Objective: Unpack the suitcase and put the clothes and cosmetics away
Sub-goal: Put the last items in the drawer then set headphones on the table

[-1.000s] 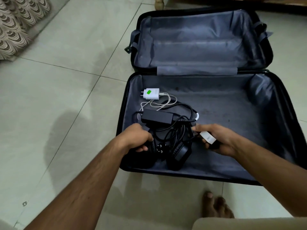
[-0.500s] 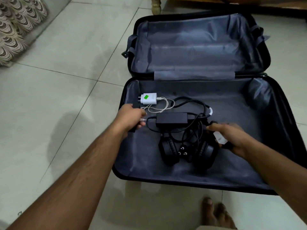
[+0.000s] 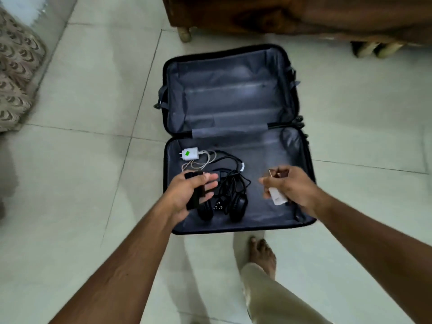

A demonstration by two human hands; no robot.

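Note:
The black suitcase [image 3: 236, 230] lies open on the tiled floor, its grey lining showing in both halves. In the near half lie a white charger [image 3: 190, 153] with a green sticker, its pale cable [image 3: 198, 163], a black power adapter with tangled cords [image 3: 231, 183] and black headphones [image 3: 238, 205]. My left hand [image 3: 187, 195] hovers over the near left part and holds a small black item [image 3: 196, 197] across its fingers. Over the near right part, my right hand [image 3: 292, 187] grips a small white item [image 3: 277, 198] and pinches a thin pale piece [image 3: 271, 172]. No clothes are visible.
A wooden furniture piece [image 3: 292, 17] on short legs stands just beyond the suitcase. Patterned fabric [image 3: 16, 66] hangs at the far left. My bare foot [image 3: 260, 253] and beige trouser leg [image 3: 280, 298] are on the tiles in front of the suitcase.
The view has risen and pulled back from the suitcase. Both hands have lifted out of it; the left one left the cords and now carries a small black item. The right still holds the white item.

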